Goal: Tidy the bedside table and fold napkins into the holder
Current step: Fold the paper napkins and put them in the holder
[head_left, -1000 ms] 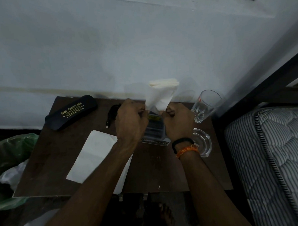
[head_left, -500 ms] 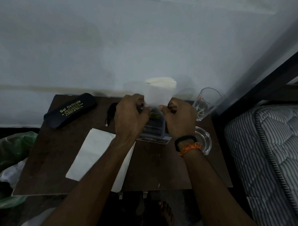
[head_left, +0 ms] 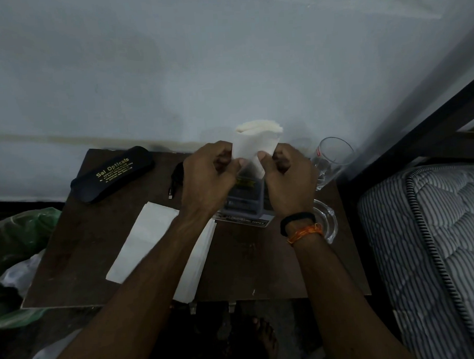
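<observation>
The left hand (head_left: 207, 180) and right hand (head_left: 287, 182) sit close together, each pinching 1 side of a folded white napkin (head_left: 252, 144) held above the clear napkin holder (head_left: 245, 203) at the far middle of the bedside table (head_left: 261, 259). Flat napkins (head_left: 154, 234) lie left of the holder, under the left forearm. A black glasses case (head_left: 112, 174) rests far left. A drinking glass (head_left: 330, 159) stands far right, with a glass ashtray (head_left: 327, 221) nearer.

Clear plastic napkin holder (head_left: 245, 203) at table's back edge mostly hidden behind both hands. Flat white napkin stack (head_left: 154, 234) partly under left forearm. Small gold print on black spectacle case (head_left: 112, 177) unreadable. Green bag (head_left: 18, 237) cut off by pic's left edge.
</observation>
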Motion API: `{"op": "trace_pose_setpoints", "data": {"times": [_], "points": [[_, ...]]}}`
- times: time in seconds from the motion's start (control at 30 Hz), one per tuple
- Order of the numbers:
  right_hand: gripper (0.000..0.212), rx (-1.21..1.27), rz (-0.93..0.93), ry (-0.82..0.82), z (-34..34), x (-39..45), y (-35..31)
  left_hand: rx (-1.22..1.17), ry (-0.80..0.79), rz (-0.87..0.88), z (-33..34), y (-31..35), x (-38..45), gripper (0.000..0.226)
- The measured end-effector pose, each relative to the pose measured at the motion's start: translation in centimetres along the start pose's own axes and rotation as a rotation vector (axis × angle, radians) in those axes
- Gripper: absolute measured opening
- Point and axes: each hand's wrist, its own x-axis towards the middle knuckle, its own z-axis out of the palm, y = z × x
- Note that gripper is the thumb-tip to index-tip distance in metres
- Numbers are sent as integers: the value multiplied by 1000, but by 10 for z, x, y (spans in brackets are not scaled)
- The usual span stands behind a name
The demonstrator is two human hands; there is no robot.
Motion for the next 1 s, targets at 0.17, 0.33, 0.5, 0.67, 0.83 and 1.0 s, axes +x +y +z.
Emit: {"op": "trace_pose_setpoints", "data": {"times": [0.17, 0.33, 0.5, 0.67, 0.83, 1.0], "points": [[18, -76, 11, -63, 0, -2, 10, 146, -59, 18, 2, -13, -2, 18], [14, -29, 111, -90, -4, -2, 5, 53, -43, -4, 0, -2, -1, 40], [22, 63, 66, -43, -6, 0, -3, -27, 14, -15, -7, 7, 1, 45], [18, 41, 42, -15, -3, 0, 1, 4, 30, 11, -7, 3, 2, 30], [18, 26, 42, -51, -4, -1, 6, 17, 5, 3, -4, -3, 2, 23], [13, -4, 46, -76, -4, -2, 9, 37, -28, 35, -2, -5, 0, 15]]}}
